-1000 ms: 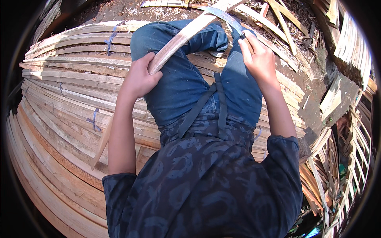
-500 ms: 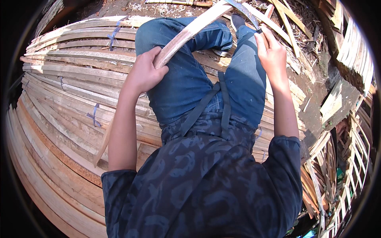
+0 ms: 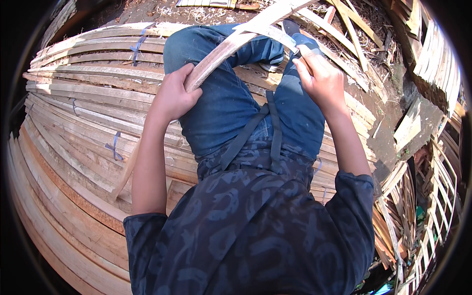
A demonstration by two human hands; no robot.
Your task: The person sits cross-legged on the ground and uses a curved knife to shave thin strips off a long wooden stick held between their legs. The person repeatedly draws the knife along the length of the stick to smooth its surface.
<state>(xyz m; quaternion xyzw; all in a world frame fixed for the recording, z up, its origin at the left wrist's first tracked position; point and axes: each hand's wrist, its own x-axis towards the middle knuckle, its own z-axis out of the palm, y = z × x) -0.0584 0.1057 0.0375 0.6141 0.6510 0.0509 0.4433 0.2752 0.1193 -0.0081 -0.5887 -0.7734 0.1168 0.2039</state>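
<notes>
My left hand (image 3: 178,93) is closed around the near end of a long pale wooden strip (image 3: 221,54), which slants up and to the right over my left thigh and runs out at the top of the view. My right hand (image 3: 322,76) grips the short handle of a knife (image 3: 278,34), above my right knee. Its slightly curved blade catches bright light and points left, the tip lying across the strip. Whether the edge bites into the wood cannot be made out.
Bundles of wooden slats (image 3: 93,108), tied with blue string (image 3: 115,146), spread beneath me and to the left. Loose offcuts and shavings (image 3: 354,34) litter the ground ahead. At right lie a grey slab (image 3: 420,123), a slatted stack (image 3: 437,64) and lattice-like strips (image 3: 437,196).
My right hand has moved left and slightly nearer, bringing the knife blade from beyond the strip down across it. The left hand with the strip has shifted slightly left and nearer.
</notes>
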